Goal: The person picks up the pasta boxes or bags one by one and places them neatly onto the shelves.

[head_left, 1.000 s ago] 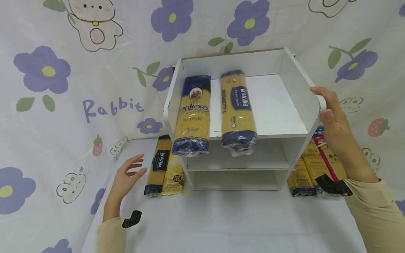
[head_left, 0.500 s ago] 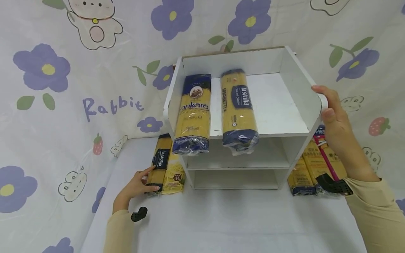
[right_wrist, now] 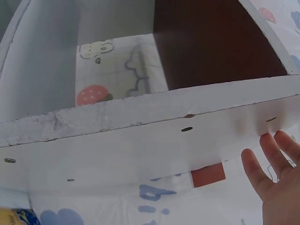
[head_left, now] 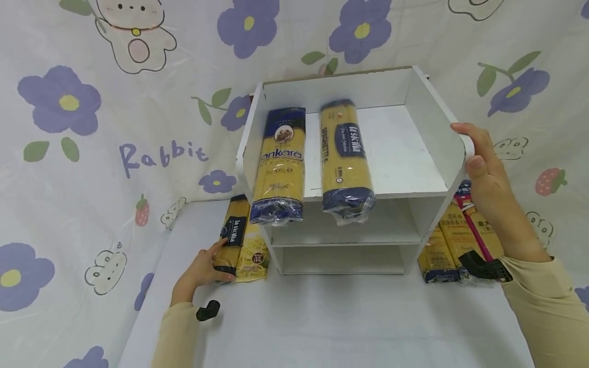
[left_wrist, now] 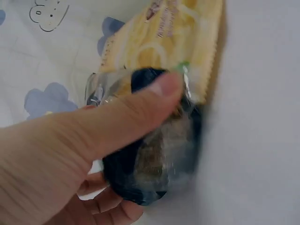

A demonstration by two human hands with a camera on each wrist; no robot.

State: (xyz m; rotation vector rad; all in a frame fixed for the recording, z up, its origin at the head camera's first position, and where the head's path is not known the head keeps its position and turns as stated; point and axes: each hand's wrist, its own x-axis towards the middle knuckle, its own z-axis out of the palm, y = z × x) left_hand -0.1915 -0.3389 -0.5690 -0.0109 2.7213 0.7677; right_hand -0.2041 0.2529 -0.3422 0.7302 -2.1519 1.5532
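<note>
Left hand (head_left: pixel 201 270) clamping la sicilia spaghetti pack (head_left: pixel 231 240) beside shelf (head_left: pixel 439 148); right hand (head_left: pixel 483 174) bracing shelf, fingers straight; two packs shelved, several waiting.

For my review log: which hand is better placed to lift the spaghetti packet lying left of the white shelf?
Left hand: it already grips the yellow-and-blue spaghetti packet; the right hand rests on the white shelf unit.

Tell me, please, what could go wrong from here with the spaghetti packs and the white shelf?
The left hand grips only the near end of the La Sicilia pack; lifted that way, it may sag or slip. The Ankara pack and the second La Sicilia pack overhang the top shelf's front edge, so a nudge could tip them off. The right hand only rests against the white shelf.
</note>
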